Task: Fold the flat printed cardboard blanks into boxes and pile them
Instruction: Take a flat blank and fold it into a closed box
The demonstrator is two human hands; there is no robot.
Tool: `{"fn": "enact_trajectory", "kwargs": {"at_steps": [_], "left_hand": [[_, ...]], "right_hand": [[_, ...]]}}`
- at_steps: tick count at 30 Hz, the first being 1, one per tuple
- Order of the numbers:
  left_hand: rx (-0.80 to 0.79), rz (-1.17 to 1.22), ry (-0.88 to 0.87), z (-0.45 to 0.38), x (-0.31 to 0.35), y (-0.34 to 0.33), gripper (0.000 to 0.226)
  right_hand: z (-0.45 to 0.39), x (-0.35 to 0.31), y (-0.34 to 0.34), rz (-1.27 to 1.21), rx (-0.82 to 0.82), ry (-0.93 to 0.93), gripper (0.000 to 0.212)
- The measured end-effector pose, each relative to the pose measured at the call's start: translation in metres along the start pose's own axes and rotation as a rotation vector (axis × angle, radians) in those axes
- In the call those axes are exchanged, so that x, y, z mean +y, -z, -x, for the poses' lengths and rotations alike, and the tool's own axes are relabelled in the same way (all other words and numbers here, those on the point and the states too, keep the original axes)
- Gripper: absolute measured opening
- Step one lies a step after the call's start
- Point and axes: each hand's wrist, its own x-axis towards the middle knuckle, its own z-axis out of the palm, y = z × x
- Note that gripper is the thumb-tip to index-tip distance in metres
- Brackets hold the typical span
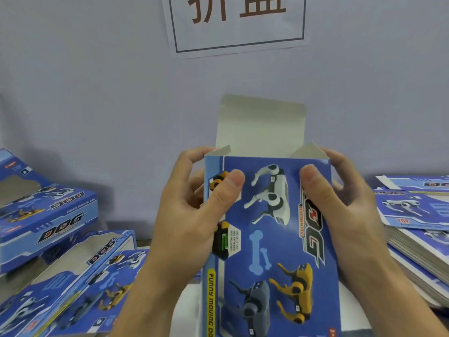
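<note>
I hold a blue printed box upright in front of me, robot dogs and "DOG" lettering on its near face. Its top is open: the grey lid flap stands straight up, and two small side flaps lean inward. My left hand grips the box's left edge, thumb on the front, fingers behind. My right hand grips the right edge the same way. Folded boxes lie piled at the left. A stack of flat blanks sits at the right.
A grey wall stands close behind the table, with a white paper sign taped to it. More folded boxes crowd the near left corner. A strip of pale table shows under my forearms.
</note>
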Motion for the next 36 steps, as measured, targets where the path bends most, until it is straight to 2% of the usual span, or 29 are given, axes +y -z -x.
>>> {"fn": "enact_trajectory", "kwargs": {"at_steps": [3,7,9,14,17,20,25,26,28,30,31,33,36], "left_hand": [[-0.007,-0.032,-0.089,-0.001,0.006,-0.002,0.037],[-0.06,-0.104,-0.071,-0.002,0.008,0.002,0.044],[-0.025,-0.104,-0.056,-0.001,0.007,0.0,0.045],[0.251,-0.119,-0.161,-0.001,-0.001,-0.011,0.027],[0.339,-0.17,-0.227,0.0,-0.002,-0.017,0.022],[0.416,-0.118,-0.183,0.002,-0.003,-0.02,0.021],[0.402,-0.067,-0.13,0.003,-0.002,-0.017,0.011],[0.39,-0.056,-0.123,0.004,-0.002,-0.018,0.016],[0.353,0.009,-0.085,0.006,-0.002,-0.019,0.039],[0.326,0.052,-0.031,0.006,-0.004,-0.019,0.057],[0.323,0.035,-0.022,0.005,-0.004,-0.019,0.058],[0.336,-0.016,-0.054,0.004,-0.005,-0.018,0.05],[0.375,-0.028,-0.167,0.003,-0.004,-0.017,0.023]], "right_hand": [[0.001,-0.006,-0.005,-0.016,0.019,0.107,0.038],[0.003,-0.013,-0.01,0.054,0.043,0.256,0.032],[0.003,-0.013,-0.014,0.08,0.028,0.283,0.031],[0.003,-0.004,-0.023,0.197,-0.002,0.126,0.035],[0.004,-0.004,-0.029,0.217,-0.043,0.034,0.032],[0.006,-0.002,-0.032,0.218,-0.059,-0.014,0.04],[0.005,0.003,-0.031,0.116,0.01,-0.086,0.014],[0.005,0.005,-0.03,0.113,0.033,-0.094,0.015],[0.005,0.005,-0.029,0.141,0.08,-0.094,0.033],[0.004,0.005,-0.028,0.154,0.072,-0.104,0.048],[0.003,0.005,-0.027,0.149,0.039,-0.115,0.05],[0.003,0.002,-0.029,0.153,-0.001,-0.123,0.046],[0.004,-0.002,-0.034,0.123,-0.002,-0.153,0.03]]}}
